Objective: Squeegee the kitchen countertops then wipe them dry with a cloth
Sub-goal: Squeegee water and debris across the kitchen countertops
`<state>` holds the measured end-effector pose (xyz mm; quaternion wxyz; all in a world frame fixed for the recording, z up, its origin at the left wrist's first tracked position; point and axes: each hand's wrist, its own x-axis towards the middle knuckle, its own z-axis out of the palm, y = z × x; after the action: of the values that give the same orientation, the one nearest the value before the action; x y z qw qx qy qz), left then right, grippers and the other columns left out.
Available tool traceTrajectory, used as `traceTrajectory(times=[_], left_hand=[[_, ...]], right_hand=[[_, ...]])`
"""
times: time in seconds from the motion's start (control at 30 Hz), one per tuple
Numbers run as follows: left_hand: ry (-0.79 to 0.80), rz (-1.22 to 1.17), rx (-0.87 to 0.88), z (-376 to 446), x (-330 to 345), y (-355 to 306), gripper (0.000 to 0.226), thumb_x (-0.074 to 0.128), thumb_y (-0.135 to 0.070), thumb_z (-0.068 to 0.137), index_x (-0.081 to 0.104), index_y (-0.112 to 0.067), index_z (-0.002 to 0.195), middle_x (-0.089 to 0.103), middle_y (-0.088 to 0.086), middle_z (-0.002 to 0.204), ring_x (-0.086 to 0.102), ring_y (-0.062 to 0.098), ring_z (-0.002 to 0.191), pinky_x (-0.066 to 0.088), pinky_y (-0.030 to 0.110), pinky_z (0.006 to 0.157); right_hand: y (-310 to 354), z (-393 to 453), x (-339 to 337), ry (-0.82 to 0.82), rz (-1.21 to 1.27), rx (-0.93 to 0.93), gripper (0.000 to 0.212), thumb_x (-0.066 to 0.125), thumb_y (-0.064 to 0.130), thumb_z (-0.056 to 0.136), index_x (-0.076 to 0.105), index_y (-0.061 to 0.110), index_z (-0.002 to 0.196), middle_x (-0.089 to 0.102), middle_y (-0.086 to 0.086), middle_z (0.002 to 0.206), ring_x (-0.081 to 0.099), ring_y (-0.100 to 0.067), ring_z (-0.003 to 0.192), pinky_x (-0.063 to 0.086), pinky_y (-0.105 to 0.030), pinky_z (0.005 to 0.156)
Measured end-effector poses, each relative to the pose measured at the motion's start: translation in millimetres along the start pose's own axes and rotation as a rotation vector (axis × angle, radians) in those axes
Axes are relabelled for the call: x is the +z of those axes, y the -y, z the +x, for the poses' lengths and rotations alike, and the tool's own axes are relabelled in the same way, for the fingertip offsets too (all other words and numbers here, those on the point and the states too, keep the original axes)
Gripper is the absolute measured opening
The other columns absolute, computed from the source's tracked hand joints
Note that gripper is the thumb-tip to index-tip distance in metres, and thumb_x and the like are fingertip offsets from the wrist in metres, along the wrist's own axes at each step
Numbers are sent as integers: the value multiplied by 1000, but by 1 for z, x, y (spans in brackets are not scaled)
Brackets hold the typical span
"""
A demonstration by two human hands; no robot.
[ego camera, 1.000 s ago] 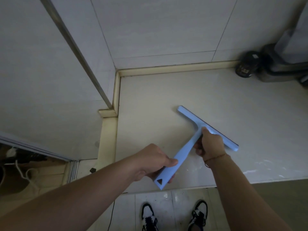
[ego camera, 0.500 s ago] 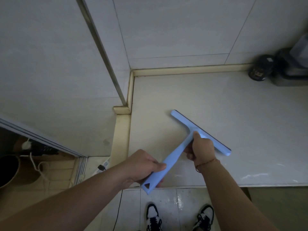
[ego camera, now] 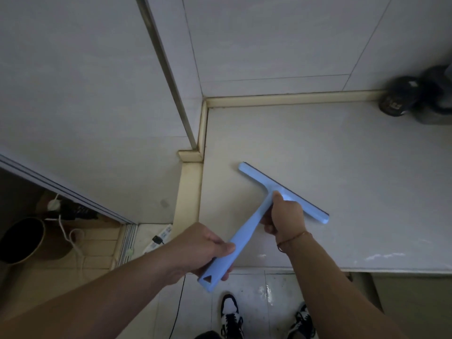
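Blue squeegee point(ego camera: 281, 192) on the countertop point(ego camera: 342, 155) near its front edge — left hand point(ego camera: 203, 250) grips the handle's end, right hand point(ego camera: 285, 216) grips below the blade.

We see open worktop point(ego camera: 342, 155) ahead and right of the squeegee point(ego camera: 281, 192); tiled walls point(ego camera: 269, 45) and raised edging point(ego camera: 203, 128) close the left corner, dark containers point(ego camera: 396, 99) crowd the far right.

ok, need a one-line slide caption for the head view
Both hands on a blue squeegee: left hand grips the handle end, right hand near the blade, on a pale countertop.
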<state>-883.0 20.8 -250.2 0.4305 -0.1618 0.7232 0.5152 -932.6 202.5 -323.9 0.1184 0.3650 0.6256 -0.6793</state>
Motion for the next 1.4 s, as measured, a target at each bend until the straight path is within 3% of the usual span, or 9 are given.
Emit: traceTrajectory(times=[0.17, 0.67, 0.83, 0.93, 1.0, 1.07, 1.13, 1.23, 1.4], left_hand=[[-18, -49, -28, -9, -3, 16, 26, 63, -17, 92, 70, 8, 93, 72, 23, 86, 71, 30, 73, 57, 34, 63], [-80, -95, -20, -27, 16, 48, 26, 57, -19, 96, 73, 1, 90, 73, 19, 85, 72, 31, 80, 56, 40, 73], [-26, -189, -46, -33, 30, 64, 33, 60, -19, 94, 75, -8, 67, 73, 19, 83, 72, 32, 78, 53, 29, 61], [-19, -238, -57, -31, 35, 72, 29, 61, -17, 93, 75, -4, 72, 73, 21, 83, 71, 32, 78, 53, 29, 62], [-11, -250, -48, -29, 41, 74, 29, 66, -22, 90, 74, 3, 79, 71, 26, 86, 71, 35, 81, 56, 34, 65], [-18, -254, -33, -27, 51, 77, 45, 76, -39, 75, 73, 5, 84, 66, 34, 94, 68, 42, 92, 57, 49, 80], [-4, -282, -6, -23, 64, 83, 57, 78, -49, 62, 75, 2, 86, 65, 34, 98, 66, 42, 98, 51, 55, 91], [28, -273, -14, -19, 77, 83, 57, 77, -52, 56, 78, -6, 89, 72, 21, 94, 70, 32, 95, 52, 47, 94], [60, -225, -41, -24, 81, 85, 43, 76, -45, 69, 78, -8, 92, 75, 10, 93, 71, 20, 94, 49, 32, 98]], right_hand=[[-9, -5, 12, 44, -61, -33, 44, 44, 28, 101, 54, 3, 65, 56, -11, 53, 59, -16, 39, 43, -24, 41], [-22, -18, 17, 137, -204, -101, 55, 42, 28, 101, 54, 1, 55, 56, -11, 46, 59, -20, 39, 43, -24, 40], [-30, -26, 21, 198, -328, -166, 57, 44, 29, 101, 53, 1, 51, 55, -10, 42, 53, -21, 35, 38, -20, 36], [-33, -27, 22, 197, -353, -174, 56, 46, 29, 100, 51, 3, 50, 54, -9, 40, 54, -21, 35, 37, -19, 35], [-31, -26, 18, 206, -382, -164, 55, 47, 30, 99, 50, 2, 52, 55, -12, 43, 54, -20, 34, 37, -19, 34], [-28, -26, 11, 222, -419, -163, 55, 47, 31, 99, 49, 2, 52, 56, -16, 46, 52, -18, 31, 35, -19, 33], [-29, -29, 5, 235, -470, -183, 56, 47, 33, 99, 48, 3, 52, 54, -15, 44, 49, -14, 28, 36, -19, 34], [-31, -30, -2, 227, -550, -227, 60, 45, 35, 99, 47, 4, 48, 49, -5, 34, 45, -10, 25, 38, -17, 34], [-37, -35, -6, 216, -564, -249, 63, 46, 36, 99, 41, 10, 42, 42, 1, 30, 41, -9, 25, 38, -18, 36]])
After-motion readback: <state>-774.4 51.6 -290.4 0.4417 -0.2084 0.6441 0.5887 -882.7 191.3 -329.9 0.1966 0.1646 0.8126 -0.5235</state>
